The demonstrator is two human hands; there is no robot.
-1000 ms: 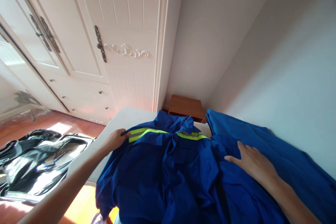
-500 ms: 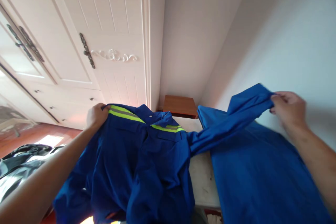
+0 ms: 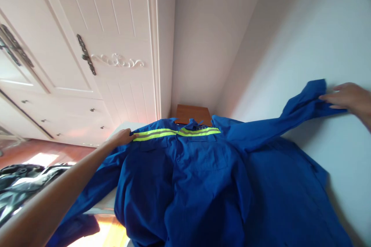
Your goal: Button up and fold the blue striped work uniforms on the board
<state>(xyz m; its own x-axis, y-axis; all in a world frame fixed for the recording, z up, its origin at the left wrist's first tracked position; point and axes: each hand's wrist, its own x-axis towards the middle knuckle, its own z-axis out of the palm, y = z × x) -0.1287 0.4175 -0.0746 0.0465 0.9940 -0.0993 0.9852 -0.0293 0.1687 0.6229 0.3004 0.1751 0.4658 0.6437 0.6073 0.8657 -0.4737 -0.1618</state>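
A blue work jacket (image 3: 185, 185) with yellow-green and grey reflective bands across the chest is spread out in the middle, collar at the far side. My left hand (image 3: 124, 137) pinches its left shoulder beside the band. On the right, my right hand (image 3: 344, 97) has its fingers on the cuff end of the outstretched sleeve (image 3: 266, 127), near the wall. The other sleeve hangs down at the left, partly behind my forearm. More blue cloth (image 3: 290, 197) lies beneath the sleeve at the right.
A white wardrobe (image 3: 121, 15) with metal handles stands at the left. Behind the collar is a brown wooden box-like piece (image 3: 193, 114). A pale wall (image 3: 324, 27) rises at the right. Dark and grey items (image 3: 23, 181) lie at the lower left above a reddish floor (image 3: 43, 148).
My right hand has moved right and slightly up, drawing the sleeve out straighter. The jacket has shifted right and spread wider, and my left hand has moved right and slightly down with it.
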